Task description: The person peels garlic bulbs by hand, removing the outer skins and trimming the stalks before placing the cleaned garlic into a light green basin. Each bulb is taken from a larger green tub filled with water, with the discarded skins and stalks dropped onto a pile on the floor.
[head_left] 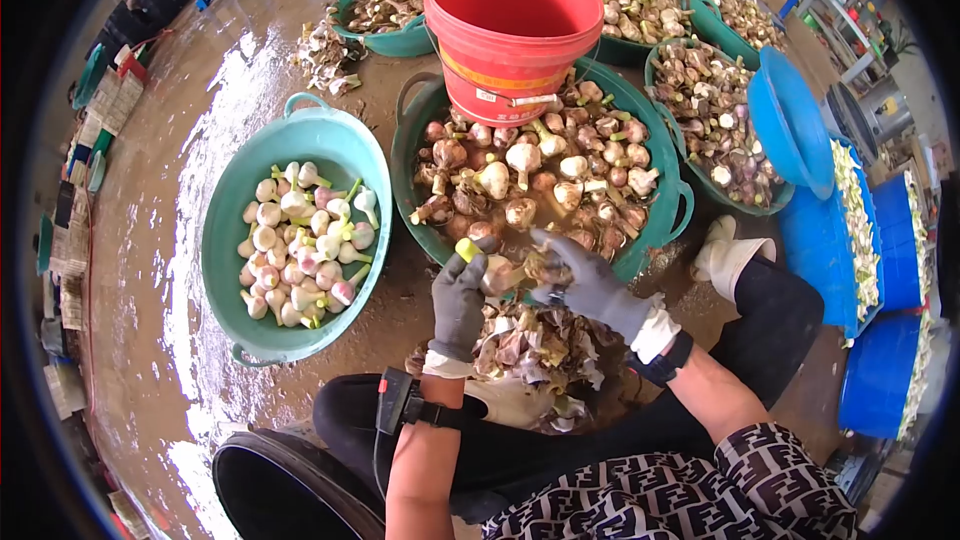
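Note:
My left hand [459,302], in a grey glove, is closed around a garlic bulb [499,276] whose cut green stem pokes up above the thumb. From the other side my right hand [586,285], also gloved, grips the brownish outer skin [541,267] at that bulb's end. Just beyond both hands is a green tub [405,165] of unpeeled garlic bulbs lying in muddy water. A heap of stripped garlic skins [540,345] lies below my hands. On the left, a pale green basin [222,265] holds peeled white and pinkish garlic bulbs.
A red bucket [510,70] stands over the tub's far side. More tubs of garlic [715,125] line the back and right, with a blue basin [790,120] and blue crates [815,240] beside them. A black bucket [285,480] sits at lower left. The floor [150,290] is wet.

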`<state>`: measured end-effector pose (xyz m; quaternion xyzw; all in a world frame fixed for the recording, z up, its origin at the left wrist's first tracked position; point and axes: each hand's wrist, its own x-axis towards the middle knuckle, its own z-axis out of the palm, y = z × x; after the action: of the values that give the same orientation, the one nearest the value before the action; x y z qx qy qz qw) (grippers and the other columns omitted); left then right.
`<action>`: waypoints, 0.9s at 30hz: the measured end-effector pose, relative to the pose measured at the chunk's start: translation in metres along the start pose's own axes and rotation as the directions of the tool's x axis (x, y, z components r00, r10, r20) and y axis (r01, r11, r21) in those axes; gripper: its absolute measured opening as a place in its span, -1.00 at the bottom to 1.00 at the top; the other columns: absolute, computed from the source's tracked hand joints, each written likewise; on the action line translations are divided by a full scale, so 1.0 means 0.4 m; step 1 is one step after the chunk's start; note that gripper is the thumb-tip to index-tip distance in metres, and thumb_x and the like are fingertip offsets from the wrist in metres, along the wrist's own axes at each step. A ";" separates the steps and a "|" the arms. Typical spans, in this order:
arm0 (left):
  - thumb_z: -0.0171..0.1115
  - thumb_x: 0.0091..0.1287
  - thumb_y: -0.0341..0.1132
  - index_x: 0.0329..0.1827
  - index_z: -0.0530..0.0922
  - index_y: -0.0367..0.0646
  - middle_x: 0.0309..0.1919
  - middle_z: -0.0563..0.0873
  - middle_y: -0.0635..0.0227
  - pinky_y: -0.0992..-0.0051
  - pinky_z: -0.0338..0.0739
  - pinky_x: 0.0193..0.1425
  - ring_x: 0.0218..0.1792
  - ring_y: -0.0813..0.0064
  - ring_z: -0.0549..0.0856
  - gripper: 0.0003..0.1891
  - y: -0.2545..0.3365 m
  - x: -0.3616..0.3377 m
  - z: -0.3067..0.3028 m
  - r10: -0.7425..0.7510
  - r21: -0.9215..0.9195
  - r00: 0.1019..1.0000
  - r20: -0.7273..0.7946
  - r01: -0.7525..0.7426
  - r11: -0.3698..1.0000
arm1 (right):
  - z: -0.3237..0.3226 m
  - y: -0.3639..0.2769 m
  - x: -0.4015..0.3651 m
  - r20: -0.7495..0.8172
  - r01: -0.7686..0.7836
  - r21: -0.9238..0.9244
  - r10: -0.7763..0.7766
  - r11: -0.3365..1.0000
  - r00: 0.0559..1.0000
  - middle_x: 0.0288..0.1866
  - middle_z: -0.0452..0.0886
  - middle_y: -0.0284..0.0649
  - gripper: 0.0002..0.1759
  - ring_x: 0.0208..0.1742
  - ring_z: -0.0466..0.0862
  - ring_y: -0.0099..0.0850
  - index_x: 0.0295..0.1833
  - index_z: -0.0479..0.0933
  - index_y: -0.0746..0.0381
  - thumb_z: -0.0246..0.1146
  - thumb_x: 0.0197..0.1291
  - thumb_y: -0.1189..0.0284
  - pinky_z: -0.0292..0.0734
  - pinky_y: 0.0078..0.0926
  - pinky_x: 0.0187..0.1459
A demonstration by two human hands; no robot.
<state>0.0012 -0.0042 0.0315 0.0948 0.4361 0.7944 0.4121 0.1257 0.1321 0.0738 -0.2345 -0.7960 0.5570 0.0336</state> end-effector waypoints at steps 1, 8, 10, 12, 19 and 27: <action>0.05 0.28 -0.32 -0.04 0.45 -0.34 -0.24 0.59 0.33 0.60 0.47 -0.16 -0.27 0.59 0.57 -0.71 -0.013 0.001 0.003 0.014 0.020 0.999 -0.044 -0.013 1.000 | 0.017 -0.003 0.011 -0.070 0.229 -0.298 -0.260 0.927 0.963 0.12 0.39 -0.08 -0.25 0.07 0.45 -0.16 0.25 0.20 0.05 0.34 -0.11 0.30 0.35 -0.38 0.10; 0.02 0.30 -0.16 0.04 0.36 -0.38 -0.21 0.58 0.21 0.51 0.49 -0.08 -0.20 0.46 0.59 -0.57 0.004 -0.007 -0.020 0.062 0.100 0.998 0.004 -0.062 0.993 | 0.044 0.035 0.013 -0.232 0.113 -0.308 -0.190 0.945 0.954 -0.46 0.52 -0.16 -0.89 -0.40 0.54 -0.15 -0.40 0.42 0.19 0.19 -0.12 0.47 0.42 -0.29 -0.38; -0.01 0.30 -0.09 0.07 0.32 -0.39 -0.18 0.56 0.15 0.44 0.50 -0.04 -0.19 0.37 0.60 -0.50 -0.001 0.006 -0.034 0.031 -0.181 0.999 0.036 -0.024 0.983 | 0.002 0.111 0.005 -0.163 0.052 -0.544 -0.166 0.837 0.973 -0.40 0.55 -0.17 -0.89 -0.37 0.57 -0.23 -0.37 0.44 0.19 0.18 -0.07 0.44 0.43 -0.31 -0.35; -0.16 0.34 0.00 0.09 0.31 -0.37 -0.16 0.56 0.15 0.35 0.50 -0.03 -0.17 0.32 0.60 -0.47 0.034 0.001 -0.015 -0.042 -0.291 0.993 0.107 0.072 0.954 | -0.019 0.154 -0.010 -0.005 0.047 -0.700 -0.071 0.713 0.997 -0.38 0.56 -0.20 -0.84 -0.36 0.57 -0.26 -0.35 0.46 0.18 0.22 -0.06 0.37 0.43 -0.33 -0.33; -0.24 0.34 0.11 0.11 0.33 -0.30 -0.06 0.53 0.22 0.52 0.43 -0.03 -0.14 0.47 0.56 -0.40 -0.013 0.013 -0.001 0.046 0.317 0.975 0.216 -0.114 0.942 | 0.007 -0.086 0.052 0.133 -0.201 -0.214 0.233 0.956 0.963 -0.41 0.50 -0.31 -0.59 -0.31 0.49 -0.50 -0.15 0.52 0.15 0.32 -0.07 0.13 0.38 -0.52 -0.18; -0.24 0.29 0.19 0.22 0.23 -0.33 0.01 0.46 0.22 0.53 0.33 0.12 0.01 0.47 0.48 -0.29 -0.034 0.003 0.003 -0.034 0.263 0.970 0.239 -0.031 0.964 | 0.073 0.032 0.061 0.124 -0.261 0.222 0.239 0.940 0.963 -0.45 0.56 -0.29 -0.68 -0.50 0.53 -0.55 -0.26 0.51 0.26 0.33 -0.03 0.25 0.42 -0.59 -0.48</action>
<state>0.0088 0.0010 0.0214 0.2445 0.4852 0.7110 0.4463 0.0993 0.1200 0.0460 -0.3011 -0.6886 0.6579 -0.0479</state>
